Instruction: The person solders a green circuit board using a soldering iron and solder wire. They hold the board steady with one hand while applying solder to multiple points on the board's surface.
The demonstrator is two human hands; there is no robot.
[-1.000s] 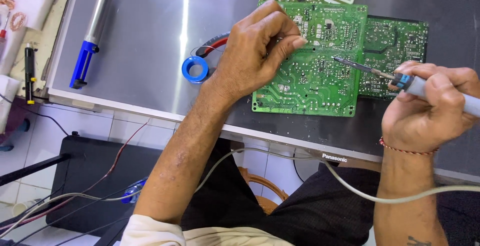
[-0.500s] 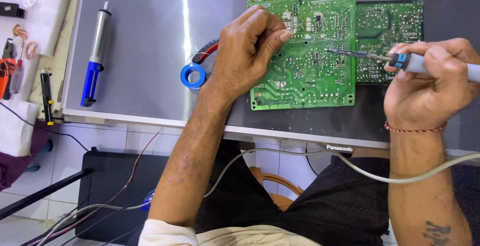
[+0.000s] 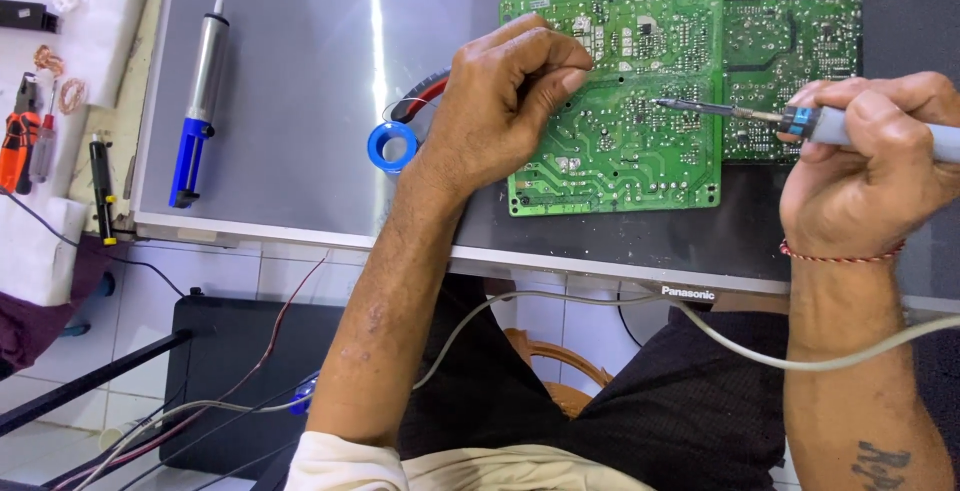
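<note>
Right hand (image 3: 865,166) fingers closed around the grey-blue-handled soldering iron (image 3: 800,121), long axis horizontal, tip pointing to 9 o'clock onto the green rectangular circuit board (image 3: 640,166), where the curled left hand (image 3: 500,101) pinches at the board's 9 o'clock edge.

Both forearms are left bare, and the left hand (image 3: 500,101) is seen without rings or a watch. A thin red thread bracelet (image 3: 840,254) is worn around the wrist of the right hand (image 3: 860,181), and a dark tattoo (image 3: 880,463) is marked on that forearm. A cream sleeve edge (image 3: 340,463) is seen at the left elbow, over dark trousers (image 3: 660,421).
</note>
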